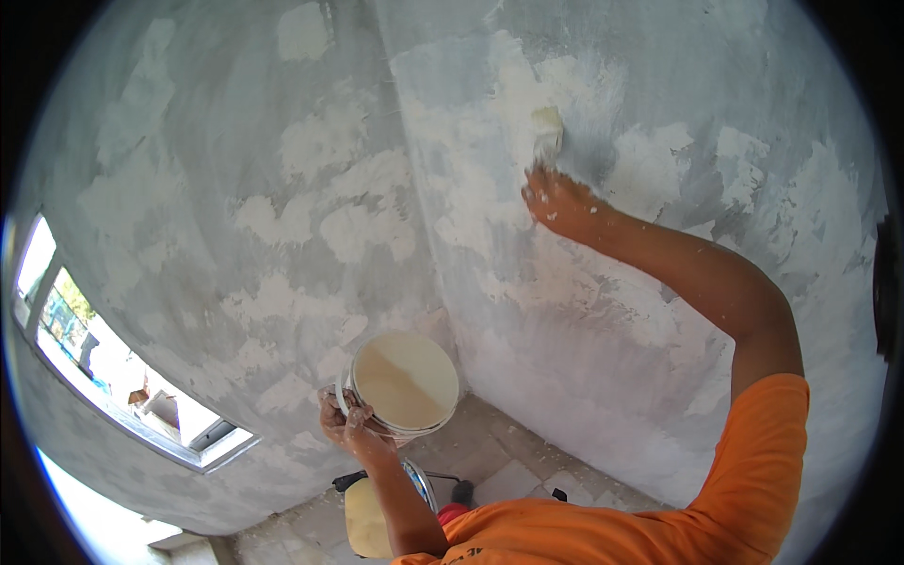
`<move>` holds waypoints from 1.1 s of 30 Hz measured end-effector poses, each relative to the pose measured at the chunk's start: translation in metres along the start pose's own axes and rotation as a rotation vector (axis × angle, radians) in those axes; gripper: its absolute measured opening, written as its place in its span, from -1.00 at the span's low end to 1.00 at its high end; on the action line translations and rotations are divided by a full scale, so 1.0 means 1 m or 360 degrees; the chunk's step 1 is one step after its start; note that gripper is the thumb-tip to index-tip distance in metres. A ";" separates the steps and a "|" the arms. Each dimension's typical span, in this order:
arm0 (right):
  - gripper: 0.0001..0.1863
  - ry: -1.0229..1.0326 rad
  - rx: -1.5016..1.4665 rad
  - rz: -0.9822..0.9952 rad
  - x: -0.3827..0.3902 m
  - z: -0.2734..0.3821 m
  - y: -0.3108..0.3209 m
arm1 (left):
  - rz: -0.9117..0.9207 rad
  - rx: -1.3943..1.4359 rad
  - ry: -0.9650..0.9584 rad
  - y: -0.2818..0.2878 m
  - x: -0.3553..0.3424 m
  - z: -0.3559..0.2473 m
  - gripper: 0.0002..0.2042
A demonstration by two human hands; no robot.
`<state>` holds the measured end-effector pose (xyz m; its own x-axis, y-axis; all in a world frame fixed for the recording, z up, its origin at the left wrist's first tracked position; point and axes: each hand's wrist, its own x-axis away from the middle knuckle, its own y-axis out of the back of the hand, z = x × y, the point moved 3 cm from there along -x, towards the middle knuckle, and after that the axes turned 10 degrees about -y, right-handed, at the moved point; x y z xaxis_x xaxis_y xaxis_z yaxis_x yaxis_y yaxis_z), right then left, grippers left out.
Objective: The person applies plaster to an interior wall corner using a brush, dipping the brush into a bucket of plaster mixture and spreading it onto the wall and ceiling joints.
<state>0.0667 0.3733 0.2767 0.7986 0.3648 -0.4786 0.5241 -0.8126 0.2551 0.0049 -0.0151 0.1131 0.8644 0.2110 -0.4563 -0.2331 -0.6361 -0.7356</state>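
Your right hand point(565, 202) is closed around the handle of the brush point(548, 134), raised against the right wall point(650, 273), a little to the right of the corner point(428, 235) where the two walls meet; the bristles seem to touch the surface, though blur makes that hard to confirm. Your left hand point(353, 428) is curled firmly on the left side of the white bucket point(435, 427), which hangs clear of the floor point(490, 443), tilted so you see its pale inside; how much it holds, you can't tell. To do this stroke well, it would help to lay the bristles nearly flat, press lightly, and overlap each pass where pale patches meet grey. Load the brush modestly and wipe it on the rim, since drips could run down your raised forearm. Level the bucket too, as too much tilt might spill it.
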 end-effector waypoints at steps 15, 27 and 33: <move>-0.76 -0.0829 -0.0278 -0.0123 -0.052 -0.095 0.030 | -0.0023 -0.0062 -0.0067 0.010 -0.001 0.004 -0.81; -0.67 -0.0640 -0.1278 0.1100 0.010 -0.085 -0.001 | 0.0034 -0.0098 -0.0030 -0.005 0.004 -0.009 -0.77; -0.75 -0.1016 -0.0486 0.0177 -0.018 -0.164 0.102 | -0.0025 -0.0087 0.0070 -0.005 0.001 -0.005 -0.77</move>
<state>0.1540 0.3587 0.4491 0.5722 -0.1259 -0.8104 0.5835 -0.6320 0.5101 0.0089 -0.0152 0.1190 0.8868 0.1892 -0.4216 -0.1956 -0.6729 -0.7134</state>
